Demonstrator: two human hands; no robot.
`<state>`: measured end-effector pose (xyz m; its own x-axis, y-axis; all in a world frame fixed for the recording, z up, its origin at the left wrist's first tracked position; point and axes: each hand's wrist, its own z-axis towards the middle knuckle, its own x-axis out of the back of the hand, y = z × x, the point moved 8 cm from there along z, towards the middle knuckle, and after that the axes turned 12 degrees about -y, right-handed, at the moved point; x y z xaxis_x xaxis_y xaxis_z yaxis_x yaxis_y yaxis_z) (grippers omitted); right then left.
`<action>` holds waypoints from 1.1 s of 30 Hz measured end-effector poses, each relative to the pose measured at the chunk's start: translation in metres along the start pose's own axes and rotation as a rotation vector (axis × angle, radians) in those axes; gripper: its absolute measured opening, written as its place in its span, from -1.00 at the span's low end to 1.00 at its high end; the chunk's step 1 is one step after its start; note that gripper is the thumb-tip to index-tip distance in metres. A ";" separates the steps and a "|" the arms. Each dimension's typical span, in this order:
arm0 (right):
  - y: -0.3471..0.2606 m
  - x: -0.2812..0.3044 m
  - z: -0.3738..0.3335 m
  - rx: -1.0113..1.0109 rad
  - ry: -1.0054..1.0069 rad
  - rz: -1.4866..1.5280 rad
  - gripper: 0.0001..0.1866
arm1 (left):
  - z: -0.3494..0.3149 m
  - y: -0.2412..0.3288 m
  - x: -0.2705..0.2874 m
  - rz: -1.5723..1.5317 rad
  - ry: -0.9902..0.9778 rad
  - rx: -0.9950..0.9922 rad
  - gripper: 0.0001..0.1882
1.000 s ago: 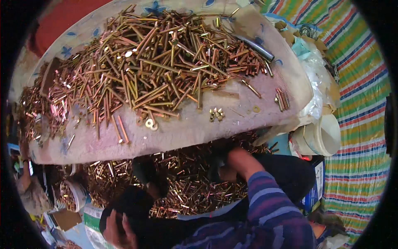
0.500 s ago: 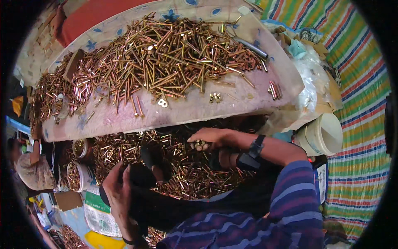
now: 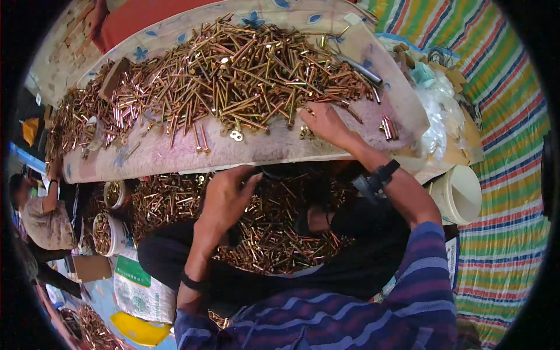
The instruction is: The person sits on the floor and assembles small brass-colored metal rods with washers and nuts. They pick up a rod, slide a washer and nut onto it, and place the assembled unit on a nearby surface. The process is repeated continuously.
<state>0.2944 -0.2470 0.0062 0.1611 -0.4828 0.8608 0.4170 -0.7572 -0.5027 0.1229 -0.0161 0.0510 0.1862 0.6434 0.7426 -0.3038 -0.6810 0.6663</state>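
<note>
My right hand [image 3: 328, 123] rests over the table's front part, with its fingers curled together beside a small cluster of brass-coloured nuts [image 3: 306, 133]. What those fingers hold, if anything, is hidden. Just below the table's front edge is my left hand [image 3: 226, 197], thumb apart from the fingers, and I see nothing between them. A large heap of long brassy bolts [image 3: 233, 76] covers the cloth-topped table [image 3: 163, 154]. Two washers [image 3: 235, 136] lie in front of the heap, with two loose bolts [image 3: 200, 140] to their left.
More bolts [image 3: 274, 248] are heaped under the table, around my legs. White buckets [image 3: 118, 236] stand at the left and a white bucket [image 3: 461, 195] at the right. A metal tube [image 3: 360, 70] lies right of the heap. Another person [image 3: 44, 216] is at far left.
My right hand has risen from below the table edge, where round brassy pieces showed in it, to the tabletop nuts. My left hand has moved right and up to the edge.
</note>
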 end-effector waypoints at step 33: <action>-0.017 0.017 -0.050 0.161 -0.092 -0.400 -0.60 | 0.048 -0.068 -0.083 -0.478 -0.188 0.172 -0.70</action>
<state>0.2453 -0.2644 0.0252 0.0347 -0.1190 0.9923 0.5952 -0.7951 -0.1162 0.1729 -0.0398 -0.0530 0.4348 0.8325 0.3433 0.0096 -0.3855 0.9227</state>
